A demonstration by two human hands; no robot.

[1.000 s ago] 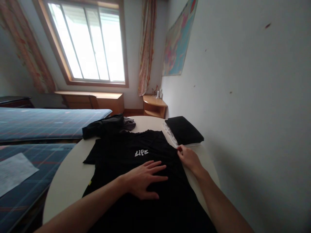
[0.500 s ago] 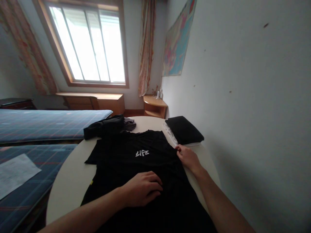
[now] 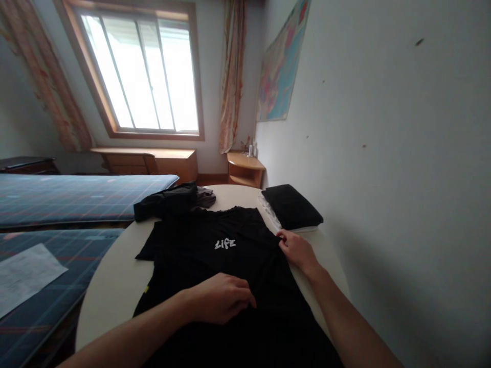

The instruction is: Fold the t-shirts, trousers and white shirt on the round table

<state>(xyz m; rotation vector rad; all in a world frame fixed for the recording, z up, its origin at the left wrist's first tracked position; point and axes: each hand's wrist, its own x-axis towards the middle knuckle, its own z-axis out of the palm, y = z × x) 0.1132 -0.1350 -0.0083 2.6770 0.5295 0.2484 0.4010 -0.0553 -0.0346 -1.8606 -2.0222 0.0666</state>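
Observation:
A black T-shirt (image 3: 207, 271) lies spread on the round white table (image 3: 103, 286), its white "LIFE" lettering on the chest and its neckline away from me. My right hand (image 3: 297, 250) pinches the shirt's edge at the right sleeve, close to a folded pile. Over the middle of the shirt, my left hand (image 3: 222, 298) is curled with its fingers bent down against the fabric, apparently gripping it; the thumb side is partly hidden. The shirt's lower part runs out of view at the bottom.
Folded clothes (image 3: 291, 207), black on top of white, sit at the table's right by the wall. Crumpled dark clothing (image 3: 169, 200) lies at the back left. Blue plaid mattresses (image 3: 76, 199) stand to the left, one bearing a sheet of paper (image 3: 30, 278).
My left hand's fingers have curled down and drawn closer together on the shirt. My right hand keeps its hold at the sleeve. The view has shifted slightly.

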